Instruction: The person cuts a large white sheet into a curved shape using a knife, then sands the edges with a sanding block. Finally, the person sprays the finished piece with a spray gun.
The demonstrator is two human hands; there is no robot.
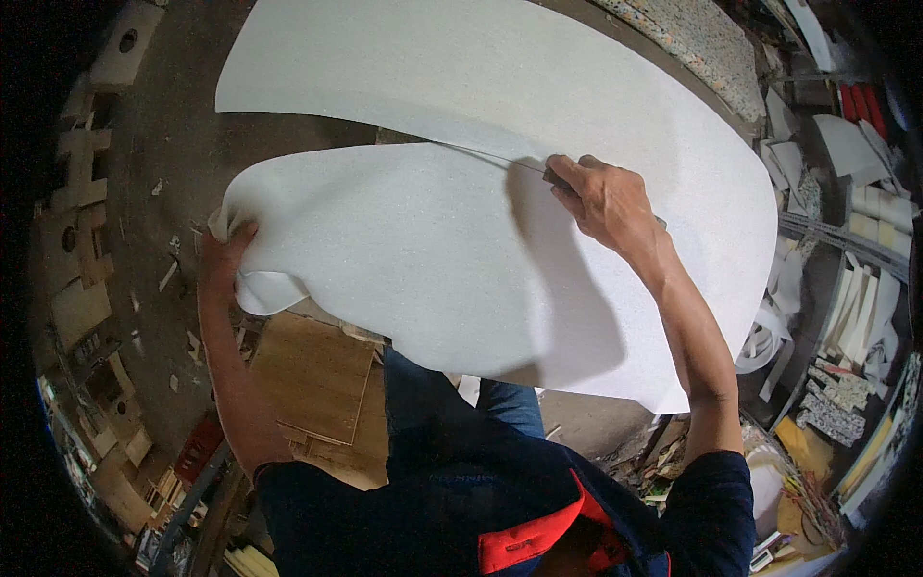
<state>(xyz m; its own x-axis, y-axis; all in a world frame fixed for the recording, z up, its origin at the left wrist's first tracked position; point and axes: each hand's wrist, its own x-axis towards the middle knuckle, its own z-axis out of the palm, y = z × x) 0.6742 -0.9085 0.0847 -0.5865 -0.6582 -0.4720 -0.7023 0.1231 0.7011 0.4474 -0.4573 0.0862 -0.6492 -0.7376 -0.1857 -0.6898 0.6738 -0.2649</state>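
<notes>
A large white sheet, apparently foam [413,240], spreads before me, with a slit running from its left side inward to my right hand. The near flap sags and curls at its left end, apart from the far part of the sheet [461,58]. My left hand [229,252] is closed on that curled end, with the thumb on top. Over the inner end of the slit, my right hand [604,200] is closed round a knife [555,179] with a dark handle. Most of the handle is hidden by the fingers; I cannot clearly separate its thin blade from the slit.
A speckled foam slab [687,48] lies beyond the sheet at the far right. White offcuts [856,149] and racks of strips fill the right side. Wooden boards [312,375] stand below the sheet near my legs. Cardboard pieces [82,308] line the left floor.
</notes>
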